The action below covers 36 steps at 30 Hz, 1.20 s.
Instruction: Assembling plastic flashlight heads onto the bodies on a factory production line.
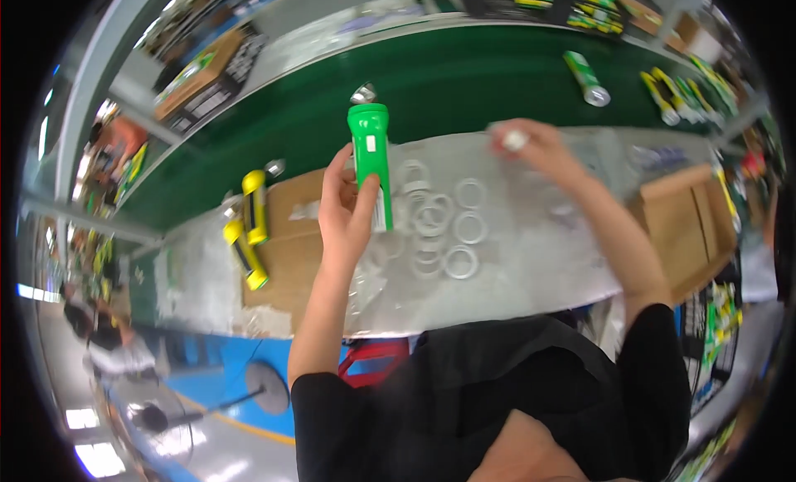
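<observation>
My left hand (347,200) is closed around the body of a green flashlight (371,138), which stands head up with a white switch facing me. Just past its head, a shiny reflector cup (363,92) shows against the green belt. My right hand (535,146) is raised over the far edge of the work surface, its fingers blurred and drawn together around a small whitish piece (515,140) too smeared to name. Between the two hands, several white rings (461,261) lie on the plastic-covered tabletop, some overlapping.
Two yellow-and-black flashlights (255,207) rest on cardboard at the left, with another reflector (275,167) nearby. Across the back runs a green conveyor belt (473,76) carrying another green flashlight (587,78). More yellow ones (661,96) lie far right, beyond an open cardboard box (684,229).
</observation>
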### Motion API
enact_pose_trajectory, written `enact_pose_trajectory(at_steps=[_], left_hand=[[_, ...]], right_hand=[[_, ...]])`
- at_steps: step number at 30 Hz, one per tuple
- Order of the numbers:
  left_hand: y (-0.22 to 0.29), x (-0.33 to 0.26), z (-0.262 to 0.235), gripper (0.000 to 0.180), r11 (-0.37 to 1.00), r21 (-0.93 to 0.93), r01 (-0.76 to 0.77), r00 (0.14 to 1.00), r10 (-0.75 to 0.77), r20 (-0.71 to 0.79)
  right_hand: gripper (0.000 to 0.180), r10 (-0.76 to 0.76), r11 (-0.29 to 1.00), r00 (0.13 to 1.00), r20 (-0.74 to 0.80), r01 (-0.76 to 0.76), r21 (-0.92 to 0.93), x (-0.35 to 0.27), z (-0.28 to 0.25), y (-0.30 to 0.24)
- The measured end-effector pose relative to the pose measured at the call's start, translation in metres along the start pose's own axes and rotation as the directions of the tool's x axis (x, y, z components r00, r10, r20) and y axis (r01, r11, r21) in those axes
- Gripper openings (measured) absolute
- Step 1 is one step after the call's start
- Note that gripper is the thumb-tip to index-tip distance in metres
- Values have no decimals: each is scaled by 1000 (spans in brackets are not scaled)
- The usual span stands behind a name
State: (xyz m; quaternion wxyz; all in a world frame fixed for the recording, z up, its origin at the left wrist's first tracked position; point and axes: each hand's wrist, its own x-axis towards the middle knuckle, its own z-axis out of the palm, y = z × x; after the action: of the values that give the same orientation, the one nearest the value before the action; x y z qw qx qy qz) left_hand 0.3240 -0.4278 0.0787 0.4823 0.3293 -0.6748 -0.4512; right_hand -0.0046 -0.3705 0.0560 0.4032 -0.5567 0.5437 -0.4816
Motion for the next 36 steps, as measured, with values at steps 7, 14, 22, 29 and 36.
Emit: enact_pose_trajectory(at_steps=[7, 14, 22, 29, 36], left_hand=[[20, -62, 118, 37, 992, -54, 118, 885, -80, 459], [34, -25, 182, 29, 925, -354, -135, 898, 266, 351], [38, -42, 172, 37, 940, -264, -217, 726, 336, 600], [36, -59, 202, 44, 845, -327, -423, 572, 530, 626], [-20, -29, 223, 48, 846, 241, -476, 744, 240, 623]], right_hand=[[66, 118, 778, 982, -145, -1, 629, -95, 49, -43], [64, 101, 779, 958, 268, -244, 578, -172, 38, -50], [52, 211, 843, 977, 40, -202, 498, -195, 39, -47], [46, 238, 806, 961, -144, -113, 581, -201, 47, -27], [48, 250, 804, 902, -353, 9, 595, -214, 24, -28]])
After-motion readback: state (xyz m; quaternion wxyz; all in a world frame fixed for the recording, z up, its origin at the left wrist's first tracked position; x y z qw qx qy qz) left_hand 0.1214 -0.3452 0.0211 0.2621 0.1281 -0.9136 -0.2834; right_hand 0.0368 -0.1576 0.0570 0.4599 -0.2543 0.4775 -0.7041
